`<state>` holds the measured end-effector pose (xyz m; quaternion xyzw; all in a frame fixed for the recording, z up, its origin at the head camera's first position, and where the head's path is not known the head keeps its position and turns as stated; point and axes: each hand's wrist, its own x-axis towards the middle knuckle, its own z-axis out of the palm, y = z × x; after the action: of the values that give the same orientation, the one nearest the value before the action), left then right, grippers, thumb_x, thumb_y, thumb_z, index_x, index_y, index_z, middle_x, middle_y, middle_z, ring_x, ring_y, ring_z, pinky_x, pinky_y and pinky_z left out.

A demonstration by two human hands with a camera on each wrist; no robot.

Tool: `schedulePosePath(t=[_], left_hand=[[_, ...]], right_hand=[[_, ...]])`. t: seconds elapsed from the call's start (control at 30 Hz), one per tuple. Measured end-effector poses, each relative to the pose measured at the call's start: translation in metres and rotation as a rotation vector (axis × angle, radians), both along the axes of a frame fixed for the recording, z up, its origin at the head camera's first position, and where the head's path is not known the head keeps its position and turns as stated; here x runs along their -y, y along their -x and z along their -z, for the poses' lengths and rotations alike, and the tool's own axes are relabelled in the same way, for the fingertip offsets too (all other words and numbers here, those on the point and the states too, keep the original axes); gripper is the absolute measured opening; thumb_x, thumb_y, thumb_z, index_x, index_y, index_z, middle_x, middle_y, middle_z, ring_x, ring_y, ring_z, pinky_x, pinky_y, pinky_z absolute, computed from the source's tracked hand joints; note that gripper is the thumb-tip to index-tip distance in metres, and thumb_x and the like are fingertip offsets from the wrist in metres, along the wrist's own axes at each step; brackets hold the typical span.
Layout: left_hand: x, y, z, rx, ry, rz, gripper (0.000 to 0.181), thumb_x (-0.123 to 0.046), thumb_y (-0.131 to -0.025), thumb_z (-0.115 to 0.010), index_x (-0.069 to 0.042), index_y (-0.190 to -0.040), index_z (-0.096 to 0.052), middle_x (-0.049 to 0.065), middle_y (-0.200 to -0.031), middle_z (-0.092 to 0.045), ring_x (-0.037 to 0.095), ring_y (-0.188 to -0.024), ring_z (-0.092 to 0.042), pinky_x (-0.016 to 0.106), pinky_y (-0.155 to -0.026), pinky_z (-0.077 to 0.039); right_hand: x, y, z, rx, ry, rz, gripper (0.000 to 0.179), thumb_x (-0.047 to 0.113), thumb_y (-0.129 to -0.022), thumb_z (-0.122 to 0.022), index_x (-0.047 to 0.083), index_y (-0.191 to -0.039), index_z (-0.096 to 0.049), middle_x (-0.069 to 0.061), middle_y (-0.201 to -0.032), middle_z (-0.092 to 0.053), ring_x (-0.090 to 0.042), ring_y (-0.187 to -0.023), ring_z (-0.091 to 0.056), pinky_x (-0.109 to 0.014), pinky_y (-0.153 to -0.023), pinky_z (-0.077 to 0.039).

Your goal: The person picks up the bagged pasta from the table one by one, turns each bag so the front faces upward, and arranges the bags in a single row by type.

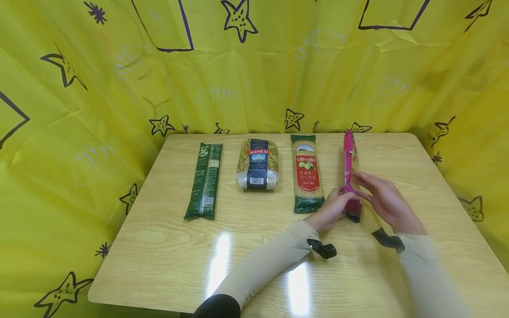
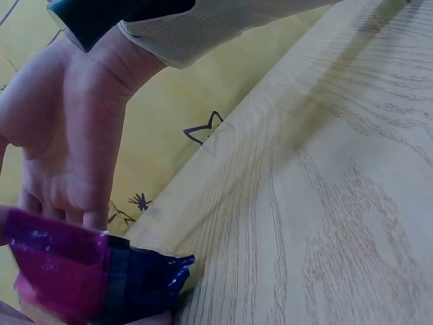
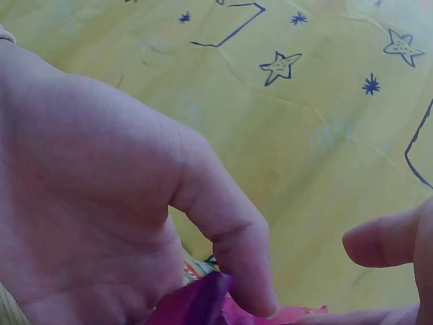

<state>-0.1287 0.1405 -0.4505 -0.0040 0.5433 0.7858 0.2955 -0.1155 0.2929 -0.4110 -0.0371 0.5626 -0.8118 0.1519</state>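
A pink plastic packet [image 1: 348, 154] with a dark lower end stands on its narrow edge at the right of the row. My left hand [image 1: 331, 208] grips its near part from the left. From the other side my right hand [image 1: 383, 198] holds it, thumb bent over a pink fold [image 3: 196, 301] in the right wrist view. The left wrist view shows the packet's dark crimped end [image 2: 152, 277] just above the wood, the right palm behind it. What is printed on the packet's face cannot be read.
Left of the pink packet lie an Olivoila spaghetti packet [image 1: 307, 172], an Agnesi pasta bag [image 1: 257, 164] and a long green packet [image 1: 204, 181], spaced apart on the wooden table [image 1: 159, 260]. A yellow patterned curtain [image 1: 262, 79] hangs behind and along both sides.
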Motion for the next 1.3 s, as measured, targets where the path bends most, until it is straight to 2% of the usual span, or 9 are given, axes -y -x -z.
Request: schedulePosePath(t=[0.1, 0.2, 0.4, 0.63, 0.83, 0.97, 1.1, 1.2, 1.3], left_hand=[[0.001, 0.000, 0.001, 0.009, -0.007, -0.002, 0.017, -0.019, -0.094, -0.059, -0.014, -0.110, -0.057, 0.018, -0.105, -0.067, 0.015, -0.083, -0.060, 0.038, -0.084, -0.056], [0.001, 0.001, 0.003, 0.040, -0.003, -0.027, 0.004, -0.020, -0.093, -0.060, -0.017, -0.094, -0.058, 0.006, -0.087, -0.064, 0.014, -0.077, -0.059, 0.034, -0.078, -0.053], [0.003, 0.001, 0.004, 0.068, -0.014, -0.043, 0.008, -0.022, -0.093, -0.060, -0.017, -0.087, -0.061, 0.001, -0.087, -0.064, 0.013, -0.081, -0.059, 0.041, -0.089, -0.053], [-0.001, 0.000, 0.003, 0.142, -0.074, -0.045, 0.015, -0.017, -0.093, -0.057, -0.017, -0.078, -0.059, -0.002, -0.078, -0.060, 0.011, -0.078, -0.056, 0.035, -0.088, -0.052], [-0.002, 0.001, 0.002, 0.230, -0.127, -0.053, 0.007, -0.020, -0.090, -0.058, -0.014, -0.087, -0.059, 0.001, -0.088, -0.060, 0.016, -0.089, -0.059, 0.045, -0.106, -0.048], [0.000, 0.003, 0.002, 0.271, -0.181, -0.047, 0.017, -0.020, -0.088, -0.058, -0.008, -0.101, -0.058, 0.005, -0.102, -0.060, 0.023, -0.107, -0.060, 0.050, -0.114, -0.041], [0.002, 0.003, 0.002, 0.315, -0.236, -0.056, 0.033, -0.019, -0.088, -0.058, -0.004, -0.116, -0.055, 0.011, -0.116, -0.059, 0.030, -0.125, -0.055, 0.051, -0.118, -0.035], [0.002, 0.003, 0.001, 0.345, -0.266, -0.059, 0.039, -0.020, -0.088, -0.059, -0.003, -0.122, -0.052, 0.014, -0.121, -0.058, 0.034, -0.131, -0.051, 0.051, -0.119, -0.034], [0.002, 0.003, 0.000, 0.358, -0.296, -0.041, 0.043, -0.021, -0.089, -0.057, -0.002, -0.127, -0.051, 0.016, -0.127, -0.057, 0.035, -0.135, -0.047, 0.049, -0.120, -0.033]], right_hand=[[0.002, 0.000, -0.001, 0.006, 0.003, -0.012, 0.034, 0.023, -0.106, -0.044, 0.014, -0.134, -0.059, 0.013, -0.128, -0.065, 0.000, -0.119, -0.056, -0.018, -0.095, -0.052], [0.004, 0.001, -0.001, 0.013, 0.013, -0.025, 0.033, 0.023, -0.106, -0.042, 0.015, -0.133, -0.060, 0.012, -0.126, -0.066, -0.001, -0.116, -0.059, -0.018, -0.095, -0.052], [0.001, 0.001, 0.001, -0.004, 0.037, -0.036, 0.034, 0.021, -0.107, -0.040, 0.012, -0.133, -0.060, 0.010, -0.126, -0.067, -0.005, -0.114, -0.064, -0.021, -0.095, -0.054], [-0.009, -0.004, 0.001, 0.049, 0.061, 0.009, 0.030, 0.021, -0.106, -0.041, 0.017, -0.123, -0.066, 0.009, -0.121, -0.069, -0.007, -0.113, -0.065, -0.022, -0.094, -0.055], [-0.020, -0.007, 0.003, 0.091, 0.071, 0.061, 0.027, 0.022, -0.106, -0.042, 0.022, -0.114, -0.068, 0.009, -0.114, -0.070, -0.007, -0.105, -0.066, -0.022, -0.090, -0.056], [-0.026, -0.004, 0.008, 0.136, 0.022, 0.067, 0.022, 0.026, -0.105, -0.043, 0.022, -0.119, -0.060, 0.010, -0.113, -0.066, -0.005, -0.103, -0.065, -0.021, -0.089, -0.055], [-0.027, 0.003, 0.015, 0.191, -0.114, 0.015, 0.057, 0.037, -0.106, -0.038, 0.015, -0.156, -0.019, -0.009, -0.144, -0.044, -0.010, -0.124, -0.053, -0.018, -0.094, -0.050], [-0.026, 0.009, 0.019, 0.221, -0.201, -0.030, 0.078, 0.044, -0.106, -0.030, 0.004, -0.155, 0.015, -0.024, -0.163, -0.005, -0.029, -0.149, -0.025, -0.033, -0.118, -0.037], [-0.025, 0.013, 0.022, 0.245, -0.214, -0.062, 0.078, 0.047, -0.106, -0.026, 0.007, -0.155, 0.019, -0.025, -0.162, 0.018, -0.041, -0.152, 0.006, -0.045, -0.126, -0.019]])
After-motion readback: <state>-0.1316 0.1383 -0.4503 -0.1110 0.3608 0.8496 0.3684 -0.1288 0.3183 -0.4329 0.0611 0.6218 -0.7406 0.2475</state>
